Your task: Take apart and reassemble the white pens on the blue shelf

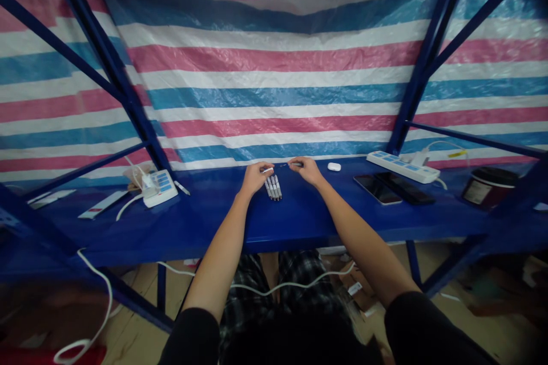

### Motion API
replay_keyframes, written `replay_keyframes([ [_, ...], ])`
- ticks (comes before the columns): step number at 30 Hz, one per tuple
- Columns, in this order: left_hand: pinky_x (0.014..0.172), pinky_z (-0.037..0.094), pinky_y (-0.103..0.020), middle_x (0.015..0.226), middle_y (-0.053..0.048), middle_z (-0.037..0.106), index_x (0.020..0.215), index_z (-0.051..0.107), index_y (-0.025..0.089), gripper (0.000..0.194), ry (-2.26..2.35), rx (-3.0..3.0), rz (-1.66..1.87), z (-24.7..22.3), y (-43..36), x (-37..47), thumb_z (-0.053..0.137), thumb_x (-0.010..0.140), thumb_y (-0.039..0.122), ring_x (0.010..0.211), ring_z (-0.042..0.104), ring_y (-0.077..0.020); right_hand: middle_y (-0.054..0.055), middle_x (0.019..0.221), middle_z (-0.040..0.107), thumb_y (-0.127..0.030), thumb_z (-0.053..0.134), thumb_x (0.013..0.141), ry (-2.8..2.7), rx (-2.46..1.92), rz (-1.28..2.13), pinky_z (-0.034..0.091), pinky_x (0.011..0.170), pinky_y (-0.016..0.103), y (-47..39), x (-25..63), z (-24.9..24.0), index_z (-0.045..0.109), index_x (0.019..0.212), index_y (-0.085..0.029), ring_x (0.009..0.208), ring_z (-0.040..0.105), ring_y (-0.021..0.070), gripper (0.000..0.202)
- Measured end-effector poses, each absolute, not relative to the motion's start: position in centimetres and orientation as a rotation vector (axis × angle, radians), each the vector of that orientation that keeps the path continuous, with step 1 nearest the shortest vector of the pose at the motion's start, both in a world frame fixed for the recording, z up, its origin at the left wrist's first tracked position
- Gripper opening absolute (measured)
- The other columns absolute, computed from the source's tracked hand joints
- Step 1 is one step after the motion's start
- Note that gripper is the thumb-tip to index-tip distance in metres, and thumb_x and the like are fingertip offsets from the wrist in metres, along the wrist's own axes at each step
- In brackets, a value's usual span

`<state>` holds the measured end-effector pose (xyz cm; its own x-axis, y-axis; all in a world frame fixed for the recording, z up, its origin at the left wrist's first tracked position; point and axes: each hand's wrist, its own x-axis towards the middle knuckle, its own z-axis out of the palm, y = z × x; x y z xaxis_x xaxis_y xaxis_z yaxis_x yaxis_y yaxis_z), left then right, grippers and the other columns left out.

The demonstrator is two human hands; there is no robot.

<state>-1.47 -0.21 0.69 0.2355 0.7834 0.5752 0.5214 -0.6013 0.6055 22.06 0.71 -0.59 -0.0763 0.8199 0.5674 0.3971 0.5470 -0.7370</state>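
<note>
Above the blue shelf top [291, 222], my left hand [256, 178] is closed, thumb and fingers pinching a short white marker part [268, 170]. Facing it, my right hand [306, 171] pinches a slim dark grey marker part [296, 165]. A thin tip points left from it, with a gap between the two hands. Just below and between my hands, several white-and-grey marker pens [274, 187] lie side by side, their dark ends toward me. My fingers hide much of both held parts.
A white earbud case [334, 166] and two phones [377, 189] lie to the right, near a power strip [403, 166] and a dark lidded jar [488, 188]. Another power strip [160, 188] and a single marker [182, 188] are left. Blue posts [413, 68] flank the shelf.
</note>
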Motion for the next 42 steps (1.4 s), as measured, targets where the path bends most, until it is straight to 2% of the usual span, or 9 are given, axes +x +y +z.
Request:
replay_keyframes([
  [15,0.086,0.055,-0.035,0.099,-0.007,0.079,0.102,0.079,0.019,0.022,1.202,2.275,1.235,0.5,-0.3,-1.4,0.073,0.081,0.022,0.089,0.071,-0.0228,0.007,0.099,0.078,-0.02,0.073,0.076,-1.764,-0.996,0.455,0.05,0.088,0.037,0.6,21.7,-1.0,0.081,0.091,-0.02,0.093,0.069,0.0248,0.017],
  [20,0.089,0.055,-0.036,0.101,-0.008,0.078,0.107,0.077,0.017,0.033,1.109,2.215,1.168,0.5,-0.5,-1.0,0.074,0.075,0.012,0.094,0.072,-0.0234,0.006,0.094,0.077,-0.022,0.076,0.074,-1.797,-0.964,0.517,0.049,0.085,0.035,0.1,21.0,-1.0,0.08,0.096,-0.021,0.088,0.069,0.0231,0.022],
  [23,0.086,0.056,-0.034,0.098,-0.009,0.078,0.112,0.074,0.015,0.039,1.028,2.153,1.151,0.4,-0.5,-0.9,0.073,0.074,0.011,0.093,0.073,-0.0224,0.004,0.09,0.077,-0.022,0.079,0.07,-1.815,-0.947,0.525,0.048,0.083,0.033,-0.3,20.6,-0.9,0.079,0.093,-0.02,0.087,0.068,0.0223,0.023],
  [26,0.08,0.056,-0.031,0.096,-0.008,0.078,0.115,0.071,0.015,0.036,0.962,2.153,1.128,0.5,-0.6,-1.0,0.071,0.079,0.017,0.088,0.073,-0.0212,0.004,0.093,0.077,-0.023,0.079,0.07,-1.858,-0.899,0.497,0.047,0.084,0.033,-0.7,20.4,-0.6,0.078,0.088,-0.021,0.088,0.067,0.0226,0.018],
  [33,0.073,0.054,-0.029,0.092,-0.01,0.078,0.118,0.069,0.015,0.033,0.919,2.198,1.04,0.9,-1.3,-0.9,0.067,0.087,0.025,0.086,0.074,-0.022,0.005,0.092,0.077,-0.029,0.079,0.071,-1.861,-0.881,0.512,0.046,0.077,0.032,-1.4,20.4,0.1,0.08,0.088,-0.021,0.08,0.065,0.0219,0.018],
  [37,0.076,0.054,-0.028,0.093,-0.006,0.078,0.117,0.07,0.017,0.037,0.957,2.221,1.09,1.2,-1.6,-0.9,0.073,0.08,0.02,0.086,0.072,-0.0201,0.004,0.079,0.075,-0.039,0.071,0.081,-1.913,-0.927,0.583,0.044,0.074,0.031,-1.4,20.4,-0.2,0.079,0.083,-0.019,0.073,0.063,0.0201,0.022],
  [40,0.076,0.054,-0.028,0.094,-0.005,0.078,0.114,0.071,0.019,0.038,0.99,2.23,1.12,1.2,-1.7,-0.8,0.075,0.076,0.017,0.086,0.071,-0.0195,0.002,0.076,0.073,-0.041,0.074,0.078,-1.894,-0.924,0.656,0.044,0.072,0.03,-1.4,20.3,-0.4,0.077,0.093,-0.019,0.074,0.063,0.0199,0.027],
  [42,0.076,0.054,-0.028,0.094,-0.005,0.078,0.113,0.071,0.019,0.038,0.994,2.225,1.13,1.1,-1.6,-0.7,0.075,0.075,0.016,0.086,0.071,-0.0196,0.003,0.075,0.073,-0.042,0.073,0.08,-1.897,-0.923,0.673,0.044,0.071,0.029,-1.6,20.2,-0.4,0.076,0.091,-0.018,0.072,0.062,0.0191,0.027],
])
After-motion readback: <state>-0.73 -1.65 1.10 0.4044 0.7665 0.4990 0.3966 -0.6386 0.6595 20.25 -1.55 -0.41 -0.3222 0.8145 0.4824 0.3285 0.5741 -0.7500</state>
